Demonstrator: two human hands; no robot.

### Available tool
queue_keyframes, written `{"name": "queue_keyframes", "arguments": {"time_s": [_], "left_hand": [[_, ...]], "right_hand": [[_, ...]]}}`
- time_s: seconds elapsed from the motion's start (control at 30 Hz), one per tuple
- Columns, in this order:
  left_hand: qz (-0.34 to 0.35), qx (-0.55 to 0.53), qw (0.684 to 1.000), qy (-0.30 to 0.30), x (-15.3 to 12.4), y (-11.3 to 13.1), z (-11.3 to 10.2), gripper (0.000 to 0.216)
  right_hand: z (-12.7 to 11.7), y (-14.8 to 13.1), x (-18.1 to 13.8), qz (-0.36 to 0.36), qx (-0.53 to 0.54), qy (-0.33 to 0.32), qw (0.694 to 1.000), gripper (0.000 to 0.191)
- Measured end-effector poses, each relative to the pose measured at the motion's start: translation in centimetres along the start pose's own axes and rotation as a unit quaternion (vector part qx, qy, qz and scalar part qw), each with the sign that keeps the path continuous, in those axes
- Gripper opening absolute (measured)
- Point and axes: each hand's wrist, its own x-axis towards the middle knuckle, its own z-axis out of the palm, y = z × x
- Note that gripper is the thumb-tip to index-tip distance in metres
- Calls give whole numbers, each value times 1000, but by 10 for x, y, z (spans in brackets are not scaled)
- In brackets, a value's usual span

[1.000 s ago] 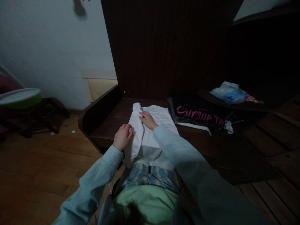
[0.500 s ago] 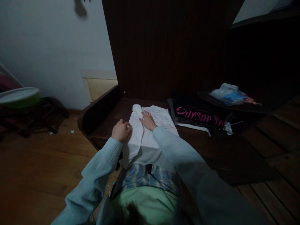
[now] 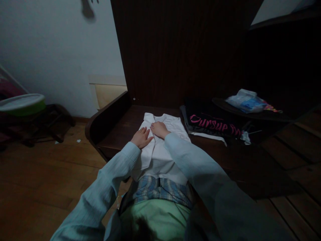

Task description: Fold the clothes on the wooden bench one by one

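Note:
A white garment [image 3: 160, 154] lies folded on a dark wooden surface [image 3: 120, 130] in front of me. My left hand [image 3: 142, 137] rests flat on its folded left side, fingers stretched out. My right hand [image 3: 159, 129] lies just beyond, near the collar, with its fingers curled down onto the cloth; whether it grips a fold is unclear. A blue plaid cloth [image 3: 160, 189] and a pale green cloth [image 3: 155, 217] lie below the white garment, close to me.
A black garment with pink lettering [image 3: 210, 125] lies to the right. Behind it a plastic bag [image 3: 244, 100] sits on a dark round tray. A tall dark panel stands at the back. A green-rimmed basin [image 3: 21, 104] stands far left on a low stool over the wooden floor.
My left hand let go of the garment's left edge after folding it inward and now lies flat on it. My right hand drew back slightly and curled its fingers.

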Motion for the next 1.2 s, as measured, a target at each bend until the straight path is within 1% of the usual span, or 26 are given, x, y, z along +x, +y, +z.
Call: {"name": "queue_keyframes", "arguments": {"time_s": [0.07,0.1,0.2,0.27,0.33,0.43,0.53,0.6,0.67,0.77,0.83,0.97,1.03,1.07,1.13,1.2], "left_hand": [[-3,-7,1000,2,1,2,-8,45],[-16,-5,1000,16,3,3,-10,43],[-50,16,996,76,11,7,-9,39],[-47,25,994,92,14,7,-4,35],[-32,22,996,84,14,5,3,36],[-25,12,999,45,11,3,10,43],[-41,5,999,12,7,4,13,48],[-45,0,999,6,6,5,12,49],[-47,-6,999,1,6,6,11,50],[-50,-8,999,-5,6,6,9,51],[-52,-7,999,-8,6,7,8,52],[-72,-11,997,-19,5,8,7,53],[-88,-15,996,-20,5,9,7,54],[-94,-17,995,-20,5,9,6,54],[-99,-18,995,-20,4,9,6,54],[-96,-16,995,-19,4,9,6,54]], "right_hand": [[-9,-2,7,38,5,-7,999,30],[-11,-3,11,56,12,-2,998,28],[-11,-4,21,88,30,57,994,26],[-5,-3,25,74,38,105,991,25],[4,0,28,35,54,130,989,25],[18,5,31,-18,86,137,987,29],[27,9,34,-35,97,117,988,33],[29,10,35,-41,94,97,990,37],[29,10,36,-41,86,91,991,41],[28,8,37,-29,73,105,991,46],[29,7,38,-12,67,103,992,47],[30,7,38,27,77,72,994,45],[29,7,37,30,77,88,993,47],[28,6,36,16,74,104,992,47],[24,5,33,-42,65,131,988,45],[21,3,31,-110,56,126,984,43]]}}
